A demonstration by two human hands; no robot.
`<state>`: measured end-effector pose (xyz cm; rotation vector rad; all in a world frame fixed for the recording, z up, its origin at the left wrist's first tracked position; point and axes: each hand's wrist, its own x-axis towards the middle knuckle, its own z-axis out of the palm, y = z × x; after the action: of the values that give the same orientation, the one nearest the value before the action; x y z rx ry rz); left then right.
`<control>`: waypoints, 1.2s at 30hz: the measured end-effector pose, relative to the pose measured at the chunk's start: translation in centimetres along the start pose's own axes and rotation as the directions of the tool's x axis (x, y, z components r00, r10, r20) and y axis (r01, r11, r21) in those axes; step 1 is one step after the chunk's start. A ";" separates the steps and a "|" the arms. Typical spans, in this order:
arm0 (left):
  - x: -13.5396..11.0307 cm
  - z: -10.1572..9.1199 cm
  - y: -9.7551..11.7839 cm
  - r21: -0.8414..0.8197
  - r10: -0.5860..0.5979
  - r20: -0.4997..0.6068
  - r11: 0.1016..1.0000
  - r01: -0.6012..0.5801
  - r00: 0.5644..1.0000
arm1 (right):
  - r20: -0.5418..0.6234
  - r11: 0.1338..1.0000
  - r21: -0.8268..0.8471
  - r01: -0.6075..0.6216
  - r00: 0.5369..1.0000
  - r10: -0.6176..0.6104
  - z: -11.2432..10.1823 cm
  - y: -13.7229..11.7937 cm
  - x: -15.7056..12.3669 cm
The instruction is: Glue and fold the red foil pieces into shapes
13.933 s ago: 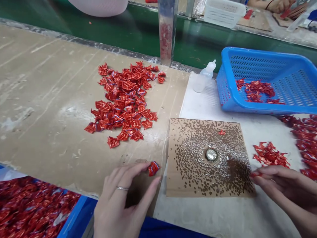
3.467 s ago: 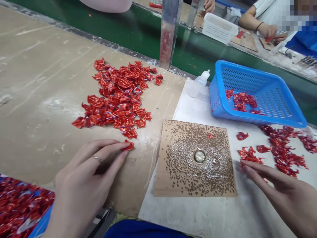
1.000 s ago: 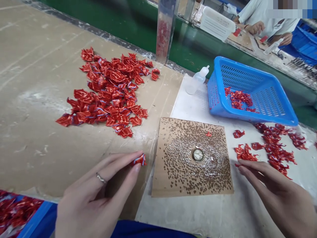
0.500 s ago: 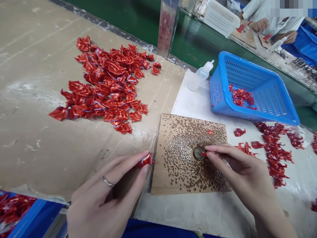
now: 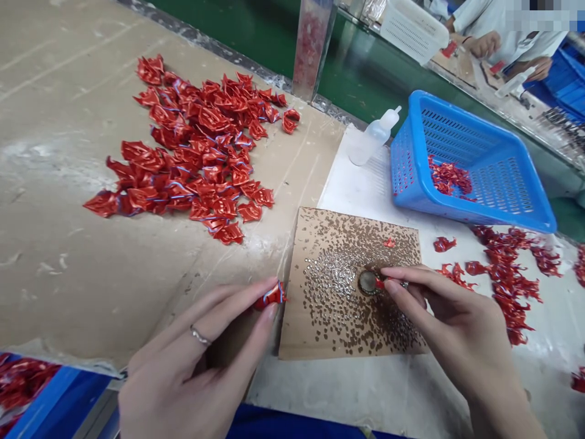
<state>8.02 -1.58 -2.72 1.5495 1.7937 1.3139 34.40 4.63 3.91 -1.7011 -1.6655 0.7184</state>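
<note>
My left hand (image 5: pixel 201 360) pinches a folded red foil piece (image 5: pixel 274 296) with blue-and-white stripes, just left of the speckled cardboard square (image 5: pixel 297 317). My right hand (image 5: pixel 452 323) holds a small red scrap (image 5: pixel 379 283) between finger and thumb, touching the edge of a round metal-rimmed disc (image 5: pixel 368 282). That disc sits at the middle of the cardboard, among shiny and brown dots. A small red bit (image 5: pixel 389 242) lies on the cardboard above my right fingers.
A heap of folded red foil pieces (image 5: pixel 196 158) lies on the worn tan board at left. A blue plastic basket (image 5: pixel 404 177) holds more, beside a squeeze bottle (image 5: pixel 372 140). Loose red pieces (image 5: pixel 509 286) lie on the white sheet. A co-worker (image 5: pixel 503 30) sits beyond a green-edged divider.
My right hand has moved from beside the cardboard onto its centre, now pinching the red scrap at the disc. My left hand has shifted right and holds the foil piece by the cardboard.
</note>
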 end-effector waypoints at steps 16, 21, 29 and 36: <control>-1.6 4.5 6.0 -0.196 0.074 0.132 0.980 -0.047 0.988 | 0.067 0.903 0.397 -0.166 0.986 0.151 -1.2 -0.1 -3.4; -1.6 5.1 6.4 -0.231 0.107 0.131 0.970 -0.074 0.986 | -0.116 0.992 0.124 -0.018 0.993 0.032 -1.2 0.0 -4.5; -1.6 4.4 5.6 -0.174 0.050 0.127 0.984 -0.027 0.991 | 0.021 0.961 -0.234 0.145 0.989 -0.144 -2.2 3.2 -5.9; -1.9 5.0 6.4 -0.230 0.087 0.141 0.972 -0.053 0.986 | -0.074 0.995 0.084 0.063 0.996 -0.057 -2.2 1.5 -6.7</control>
<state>15.93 -1.96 -0.02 1.5530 1.4557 1.3431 36.70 -2.15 3.83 -1.5921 -1.6065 0.6834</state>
